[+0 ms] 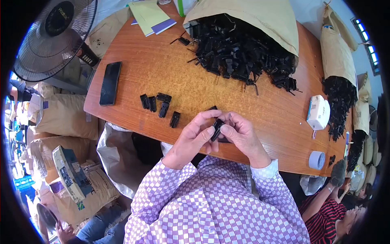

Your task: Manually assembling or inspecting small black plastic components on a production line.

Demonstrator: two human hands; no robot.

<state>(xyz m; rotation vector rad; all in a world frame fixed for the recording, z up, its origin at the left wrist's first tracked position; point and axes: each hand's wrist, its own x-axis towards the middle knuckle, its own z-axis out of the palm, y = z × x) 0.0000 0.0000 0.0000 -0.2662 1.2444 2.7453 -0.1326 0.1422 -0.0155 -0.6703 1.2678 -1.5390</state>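
Black plastic part (pixel 218 128) held over the near edge of the desk (pixel 154 77), pinched between left grip (pixel 191 134) and right grip (pixel 242 136), thumbs of both pressed on it. Just beyond, to the left, small black pieces (pixel 163 109); to the right, tape roll (pixel 316 160) and white box (pixel 319 112). Farther left, dark phone (pixel 110 83). Farthest, open paper sack (pixel 252 22) with black parts (pixel 231 53) heaped at its mouth.
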